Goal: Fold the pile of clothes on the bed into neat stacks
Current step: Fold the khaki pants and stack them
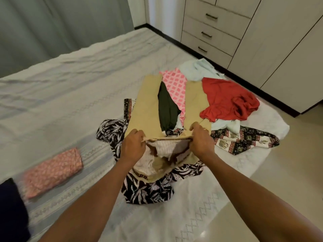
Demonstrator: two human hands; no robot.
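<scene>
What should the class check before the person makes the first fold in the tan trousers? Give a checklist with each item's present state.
1. Both hands on the waistband: left hand and right hand grip it. Ok.
2. Tan trousers legs together: they lie spread apart. Not ok.
3. Legs free of other clothes: red garment overlaps the right leg's edge. Not ok.
4. Flat surface beneath: they lie on the pile. Not ok.
5. Room beside the folded pink piece: bare bed there. Ok.
</scene>
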